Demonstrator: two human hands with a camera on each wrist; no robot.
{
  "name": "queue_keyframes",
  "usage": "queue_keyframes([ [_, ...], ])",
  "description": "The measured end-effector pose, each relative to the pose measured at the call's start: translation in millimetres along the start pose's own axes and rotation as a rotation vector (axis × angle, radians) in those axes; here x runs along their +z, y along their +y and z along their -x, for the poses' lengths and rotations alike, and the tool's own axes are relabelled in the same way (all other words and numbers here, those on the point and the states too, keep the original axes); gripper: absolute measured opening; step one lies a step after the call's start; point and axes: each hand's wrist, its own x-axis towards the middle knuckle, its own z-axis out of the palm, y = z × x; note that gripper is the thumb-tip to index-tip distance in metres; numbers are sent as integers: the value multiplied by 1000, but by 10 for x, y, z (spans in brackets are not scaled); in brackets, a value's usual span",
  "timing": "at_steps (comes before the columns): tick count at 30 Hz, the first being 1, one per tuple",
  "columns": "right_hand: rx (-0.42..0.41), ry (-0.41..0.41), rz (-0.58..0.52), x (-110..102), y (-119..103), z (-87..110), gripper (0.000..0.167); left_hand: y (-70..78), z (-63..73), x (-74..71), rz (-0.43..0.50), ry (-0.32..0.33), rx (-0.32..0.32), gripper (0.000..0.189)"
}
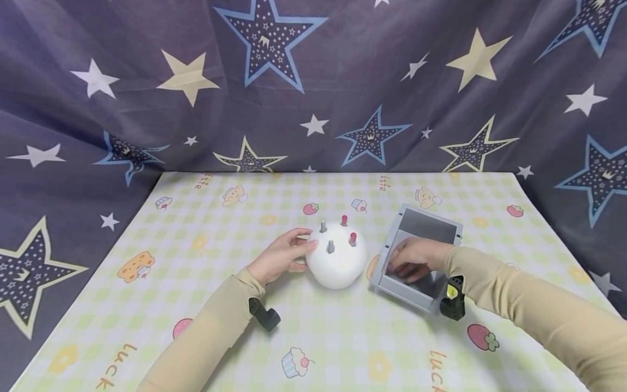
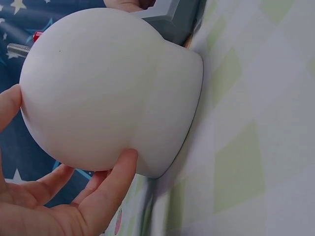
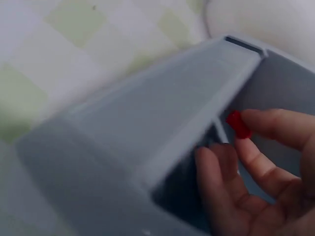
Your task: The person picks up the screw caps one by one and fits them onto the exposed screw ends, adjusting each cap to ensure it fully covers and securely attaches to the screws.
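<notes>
A white rounded base [image 1: 338, 267] stands on the table, with a flat foot in the left wrist view. Threaded metal bolts [image 1: 331, 246] stick up from its top, and two others carry red caps [image 1: 352, 238]. My left hand [image 1: 281, 253] rests against its left side, thumb and fingertips spread over the curved surface. Inside a grey box [image 1: 412, 302], my right hand [image 1: 418, 258] pinches a small red cap [image 3: 239, 125] between thumb and index finger. The other fingers are bent over the compartment. In the head view, the hand hides this cap.
The grey box is tilted at an angle just right of the white base, with a divider inside. A checked, printed tablecloth [image 1: 235, 354] covers the table. Behind hangs a dark curtain [image 1: 333, 65] with stars. Each wrist wears a black camera mount [image 1: 264, 314].
</notes>
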Motion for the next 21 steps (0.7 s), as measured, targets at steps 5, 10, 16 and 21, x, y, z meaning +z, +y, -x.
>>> queue_keyframes([
  [5, -10, -35, -66, -149, -33, 65, 11, 14, 4, 2, -2, -4, 4, 53],
  [10, -28, -62, -138, -289, -82, 133, 4, 11, 1, 6, 1, -5, 5, 53],
  [16, -51, -122, -218, -401, -117, 200, 6, 8, 1, 9, 1, -5, 6, 53],
  [21, -69, -155, -258, -461, -137, 243, 9, 1, -1, 9, -3, -4, 3, 54],
])
